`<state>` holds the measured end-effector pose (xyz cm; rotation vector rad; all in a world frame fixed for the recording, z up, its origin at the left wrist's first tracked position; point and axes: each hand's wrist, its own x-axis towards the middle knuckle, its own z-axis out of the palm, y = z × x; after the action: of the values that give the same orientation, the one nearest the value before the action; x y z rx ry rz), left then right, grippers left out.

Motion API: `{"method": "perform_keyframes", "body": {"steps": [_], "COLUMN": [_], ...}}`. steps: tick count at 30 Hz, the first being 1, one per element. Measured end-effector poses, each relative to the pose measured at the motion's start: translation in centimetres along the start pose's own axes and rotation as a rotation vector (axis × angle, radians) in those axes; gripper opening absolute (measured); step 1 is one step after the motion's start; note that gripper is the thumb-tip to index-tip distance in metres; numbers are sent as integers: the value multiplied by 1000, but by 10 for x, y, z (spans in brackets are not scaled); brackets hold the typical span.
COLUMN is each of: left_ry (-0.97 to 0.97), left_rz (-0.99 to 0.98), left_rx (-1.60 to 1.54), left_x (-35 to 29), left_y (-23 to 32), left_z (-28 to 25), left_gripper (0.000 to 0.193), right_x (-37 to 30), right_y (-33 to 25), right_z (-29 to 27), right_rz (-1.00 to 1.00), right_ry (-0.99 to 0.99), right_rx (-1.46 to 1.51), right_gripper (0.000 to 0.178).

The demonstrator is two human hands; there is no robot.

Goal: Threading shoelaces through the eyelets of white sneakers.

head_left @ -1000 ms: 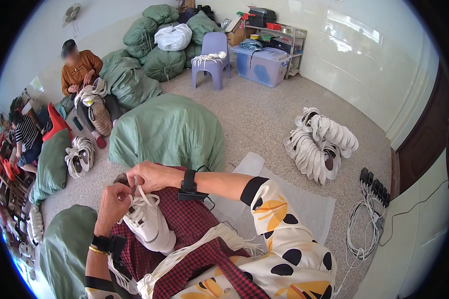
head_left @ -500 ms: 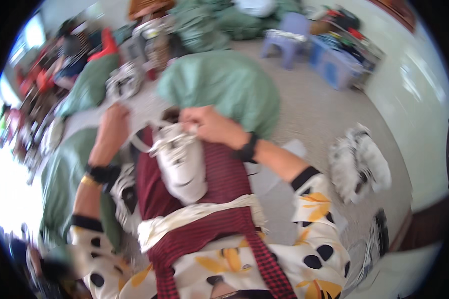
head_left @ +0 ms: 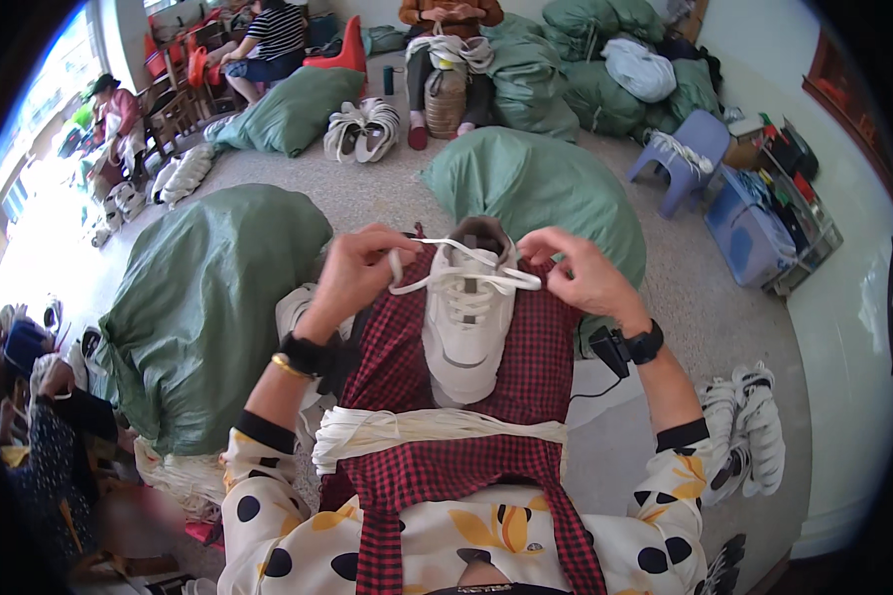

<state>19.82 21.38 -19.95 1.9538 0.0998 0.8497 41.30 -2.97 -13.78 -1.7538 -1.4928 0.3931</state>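
A white lace-up sneaker (head_left: 463,342) lies on my lap over a red and black checked apron (head_left: 392,347), its toe toward me and its dark collar away. With fingers pinched, my left hand (head_left: 364,270) holds a white shoelace (head_left: 446,242) to the left of the shoe's opening. My right hand (head_left: 587,278) is curled at the right side, thumb and forefinger at the end of a lace loop; the exact grip there is small. Across my lap, below the toe, lies a bundle of white laces (head_left: 437,426).
Full green sacks (head_left: 218,307) stand at the left and another green sack (head_left: 536,188) ahead. Tied white shoes (head_left: 759,426) sit on the floor at right. A purple chair (head_left: 685,149) and blue bin (head_left: 749,233) stand at far right. Other people sit at the back and left.
The view has shifted and sharpened. My left hand has come down toward the shoe with the lace, and my right hand has moved off the tongue to the shoe's right side.
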Motion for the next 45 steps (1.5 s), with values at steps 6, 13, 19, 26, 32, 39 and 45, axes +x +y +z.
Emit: {"method": "perform_keyframes", "body": {"steps": [6, 13, 19, 26, 32, 39, 45], "left_ry": [70, 129, 82, 21, -68, 83, -12], "left_rz": [-182, -195, -267, -134, -358, -177, -215], "left_rx": [-107, -75, -238, 25, -185, -293, -53], "left_x": [3, -6, -4, 6, 13, 7, -6], "left_y": [-13, -17, -17, -10, -8, -12, -18], "left_z": [38, 39, 39, 44, 32, 35, 25], "left_gripper": [15, 15, 16, 14, 17, 22, 23], "right_x": [43, 71, 69, 71, 72, 64, 42], "right_y": [-7, 9, 10, 10, 13, 6, 13], "right_z": [38, 72, 70, 69, 74, 38, 5], "right_rz": [-174, -98, -71, -55, -78, -419, -110], "right_ry": [16, 24, 0, -26, 20, 106, -105], "right_rx": [58, -45, -11, 76, 88, -514, -280], "right_gripper": [20, 14, 14, 16, 17, 7, 8]}}
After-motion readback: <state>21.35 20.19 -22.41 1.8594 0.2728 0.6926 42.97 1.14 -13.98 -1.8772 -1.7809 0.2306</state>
